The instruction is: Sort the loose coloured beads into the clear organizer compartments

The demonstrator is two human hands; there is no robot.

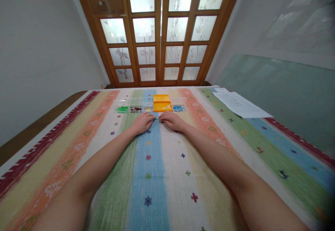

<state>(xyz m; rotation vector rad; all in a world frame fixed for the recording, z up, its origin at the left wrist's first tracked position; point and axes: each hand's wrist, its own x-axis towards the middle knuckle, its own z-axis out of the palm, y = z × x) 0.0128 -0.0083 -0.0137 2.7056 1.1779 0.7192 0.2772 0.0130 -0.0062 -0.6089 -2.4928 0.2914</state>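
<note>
I've got both arms reaching out over the cloth-covered desk (148, 189), and there's the orange box (157, 108), long side crosswise, lid raised along its far edge, opening facing the hands. At the fingertips, a tiny greenish piece (156, 119), too small for me to read its long axis! Left hand (143, 122) and right hand (172, 120) angle inward, backs up, fingers bent, tips nearly meeting just on the near side of that box. Gripping or merely touching? I can't tell from here. Now the colours: white pieces (167, 107) inside the orange box, blue pieces (178, 108) to its right, and leftward yellow pieces (148, 109), dark brown pieces (136, 109), then green pieces (121, 109).
</note>
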